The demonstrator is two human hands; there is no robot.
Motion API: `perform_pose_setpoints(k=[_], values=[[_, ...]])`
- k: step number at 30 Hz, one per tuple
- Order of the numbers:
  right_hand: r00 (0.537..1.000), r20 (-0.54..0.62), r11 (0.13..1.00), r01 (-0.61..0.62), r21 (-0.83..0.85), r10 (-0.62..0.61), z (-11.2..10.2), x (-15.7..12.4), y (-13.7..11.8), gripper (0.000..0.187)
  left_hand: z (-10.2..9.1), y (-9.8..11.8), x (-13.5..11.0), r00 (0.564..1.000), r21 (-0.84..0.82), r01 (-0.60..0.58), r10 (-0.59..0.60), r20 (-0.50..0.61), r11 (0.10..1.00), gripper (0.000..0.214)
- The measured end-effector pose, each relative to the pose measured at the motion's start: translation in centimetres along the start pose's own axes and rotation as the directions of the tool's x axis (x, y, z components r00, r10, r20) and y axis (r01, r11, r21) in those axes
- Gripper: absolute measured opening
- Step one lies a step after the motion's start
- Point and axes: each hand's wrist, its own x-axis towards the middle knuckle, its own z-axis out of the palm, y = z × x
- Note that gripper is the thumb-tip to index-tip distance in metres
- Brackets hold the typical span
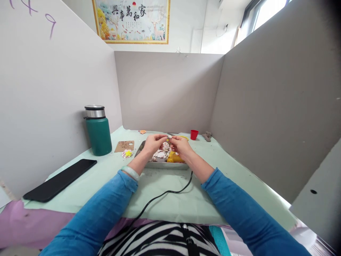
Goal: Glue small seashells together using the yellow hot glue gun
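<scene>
My left hand [152,143] and my right hand [181,145] meet above a shallow metal tray [165,165]. Both pinch a small pale piece [168,137] between their fingertips; it is too small to name. The tray holds several small white and pink shell-like pieces [161,154] and a yellow lump [174,158]. A pale bangle [130,172] sits on my left wrist. Both arms wear blue sleeves.
A green flask [98,131] with a steel lid stands at the left. A brown card [124,145] and a small flower piece [127,153] lie by the tray. A black phone [60,179] lies near left. A red cup [194,134] stands behind; a black cable [162,193] runs toward me. Grey partitions enclose the desk.
</scene>
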Motion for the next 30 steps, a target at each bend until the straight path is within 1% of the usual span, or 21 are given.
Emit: perform_pose_setpoints(k=[3,6,11,14,19,26,30], values=[[0.999,0.017,0.996,-0.048,0.071,0.047,-0.13,0.07,-0.08,0.018,0.06,0.45,-0.30,1.000,-0.056,0.028,-0.028,0.007,0.998,0.031],[0.995,0.041,0.990,-0.097,0.106,0.093,0.00,-0.15,-0.33,0.015,0.16,0.53,-0.39,0.998,-0.089,0.049,-0.046,0.035,0.995,0.032],[0.988,0.091,0.980,-0.137,0.143,0.125,0.43,-0.69,-0.69,0.012,0.28,0.30,-0.28,0.999,-0.117,0.043,-0.040,0.035,0.992,0.028],[0.988,0.088,0.978,-0.139,0.157,0.127,0.50,-0.76,-0.69,0.011,0.26,0.12,-0.21,0.999,-0.132,0.038,-0.033,0.043,0.991,0.028],[0.989,0.077,0.976,-0.134,0.170,0.122,0.47,-0.65,-0.65,0.010,0.15,-0.13,-0.16,0.998,-0.163,0.000,0.011,0.065,0.987,0.037],[0.990,0.062,0.980,-0.134,0.145,0.126,0.60,-0.76,-0.64,0.010,0.11,-0.06,-0.21,0.999,-0.114,-0.013,0.017,0.042,0.993,0.029],[0.989,0.061,0.979,-0.140,0.149,0.132,0.64,-0.81,-0.66,0.008,0.27,-0.06,-0.21,0.999,-0.126,-0.009,0.013,0.030,0.992,0.029]])
